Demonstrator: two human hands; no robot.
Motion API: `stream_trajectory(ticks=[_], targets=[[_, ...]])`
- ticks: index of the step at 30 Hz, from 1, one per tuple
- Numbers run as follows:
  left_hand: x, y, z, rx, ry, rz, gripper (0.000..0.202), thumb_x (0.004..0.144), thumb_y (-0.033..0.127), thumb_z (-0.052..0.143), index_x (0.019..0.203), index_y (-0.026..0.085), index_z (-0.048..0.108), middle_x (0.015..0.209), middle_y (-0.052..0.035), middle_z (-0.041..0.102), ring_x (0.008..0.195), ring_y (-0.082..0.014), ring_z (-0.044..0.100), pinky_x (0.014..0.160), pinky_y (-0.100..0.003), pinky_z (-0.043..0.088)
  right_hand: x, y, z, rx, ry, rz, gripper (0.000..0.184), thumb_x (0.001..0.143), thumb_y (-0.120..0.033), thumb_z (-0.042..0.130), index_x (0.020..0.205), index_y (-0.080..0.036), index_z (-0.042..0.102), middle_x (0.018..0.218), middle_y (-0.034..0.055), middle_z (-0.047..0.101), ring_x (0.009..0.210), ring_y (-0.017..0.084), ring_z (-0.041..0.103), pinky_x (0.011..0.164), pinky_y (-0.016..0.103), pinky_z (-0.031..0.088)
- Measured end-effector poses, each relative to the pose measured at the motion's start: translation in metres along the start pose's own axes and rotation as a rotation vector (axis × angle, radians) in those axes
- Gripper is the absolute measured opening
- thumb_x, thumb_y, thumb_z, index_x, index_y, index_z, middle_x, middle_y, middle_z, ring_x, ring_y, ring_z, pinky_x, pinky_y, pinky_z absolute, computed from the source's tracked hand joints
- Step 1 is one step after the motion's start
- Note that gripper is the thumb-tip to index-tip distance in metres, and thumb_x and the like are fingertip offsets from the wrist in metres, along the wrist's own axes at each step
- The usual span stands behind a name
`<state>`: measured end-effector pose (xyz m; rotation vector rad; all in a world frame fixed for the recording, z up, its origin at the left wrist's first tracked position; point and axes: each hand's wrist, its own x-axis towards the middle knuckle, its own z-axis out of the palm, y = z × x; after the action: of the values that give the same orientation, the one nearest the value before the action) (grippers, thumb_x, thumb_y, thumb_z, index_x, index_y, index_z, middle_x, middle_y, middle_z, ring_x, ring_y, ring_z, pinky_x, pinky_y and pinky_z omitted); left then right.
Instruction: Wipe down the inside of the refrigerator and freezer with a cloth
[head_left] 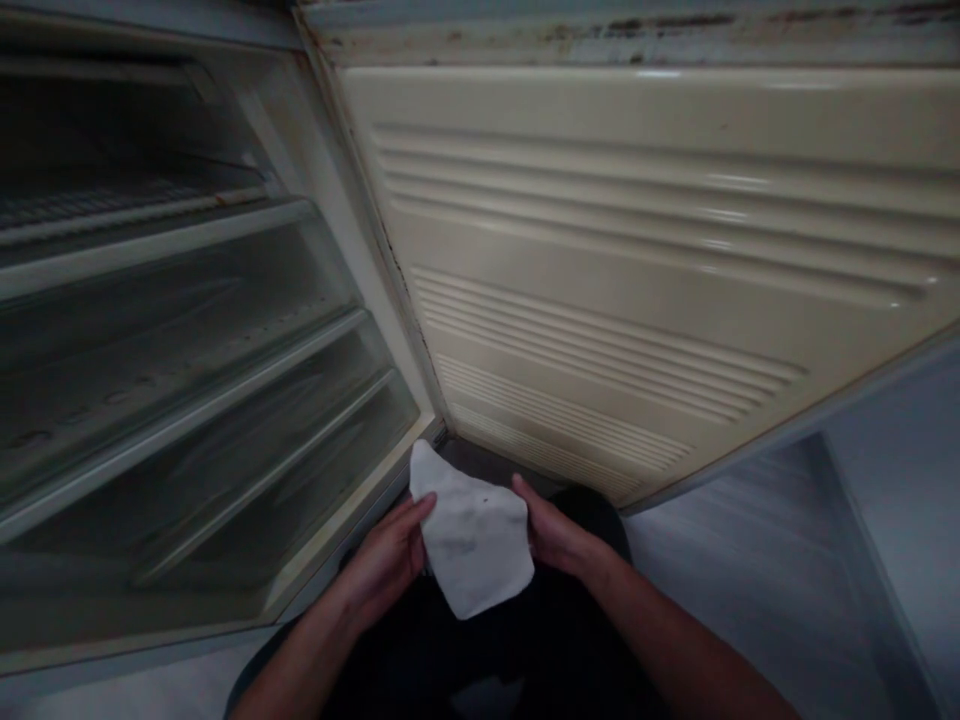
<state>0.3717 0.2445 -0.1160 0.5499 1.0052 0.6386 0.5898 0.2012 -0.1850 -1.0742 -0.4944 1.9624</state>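
I have my left hand [386, 560] and right hand [559, 535] both clamped on a white cloth [472, 545], one at each side edge, fingers curled round it. The cloth has faint dark smudges and sits between the hands over my dark lap. Its top corner is just in front of the bottom hinge corner of the open fridge [352, 260]. Shelves [187, 400] run across the left, and the ribbed door [637, 280] stands wide on the right above a pale floor [750, 570].
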Motion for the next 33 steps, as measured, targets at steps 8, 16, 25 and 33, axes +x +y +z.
stream_trajectory(ticks=[8, 16, 25, 33], targets=[[-0.012, -0.005, -0.018, 0.267, -0.034, 0.085, 0.071, 0.065, 0.035, 0.089, 0.129, 0.021, 0.062, 0.117, -0.0114, 0.077, 0.098, -0.0258, 0.075, 0.084, -0.034, 0.061, -0.018, -0.026, 0.023, -0.203, 0.085, -0.340, 0.119, 0.071, -0.038, 0.084, 0.165, -0.023, 0.012, 0.084, -0.0014, 0.072, 0.064, 0.012, 0.060, 0.063, 0.023, 0.046], [-0.004, 0.021, -0.019, 0.460, 0.135, 0.395, 0.027, 0.065, 0.044, 0.082, 0.077, 0.021, 0.075, 0.095, -0.0063, 0.080, 0.083, -0.0232, 0.070, 0.080, -0.035, 0.057, -0.015, -0.052, 0.030, -0.207, 0.064, -0.547, 0.111, 0.071, -0.026, 0.080, 0.164, -0.028, 0.020, 0.104, 0.0020, 0.074, 0.077, 0.013, 0.064, 0.074, 0.025, 0.051], [0.010, 0.030, -0.011, 0.472, 0.093, 0.525, 0.022, 0.076, 0.040, 0.068, 0.068, 0.019, 0.069, 0.129, -0.0102, 0.072, 0.113, -0.0259, 0.067, 0.089, -0.033, 0.052, -0.011, -0.059, 0.014, -0.200, 0.036, -0.544, 0.006, 0.069, -0.022, 0.078, 0.070, -0.019, 0.072, 0.118, 0.0058, 0.074, 0.105, 0.021, 0.068, 0.091, 0.032, 0.050], [0.023, 0.003, -0.004, 0.336, 0.035, 0.296, 0.046, 0.073, 0.052, 0.077, 0.110, 0.024, 0.075, 0.133, -0.0079, 0.071, 0.109, -0.0241, 0.069, 0.088, -0.030, 0.056, -0.003, -0.035, -0.014, 0.372, 0.051, -0.262, 0.035, 0.072, -0.023, 0.071, 0.107, -0.021, 0.069, 0.103, 0.0039, 0.077, 0.096, 0.020, 0.072, 0.094, 0.034, 0.052]])
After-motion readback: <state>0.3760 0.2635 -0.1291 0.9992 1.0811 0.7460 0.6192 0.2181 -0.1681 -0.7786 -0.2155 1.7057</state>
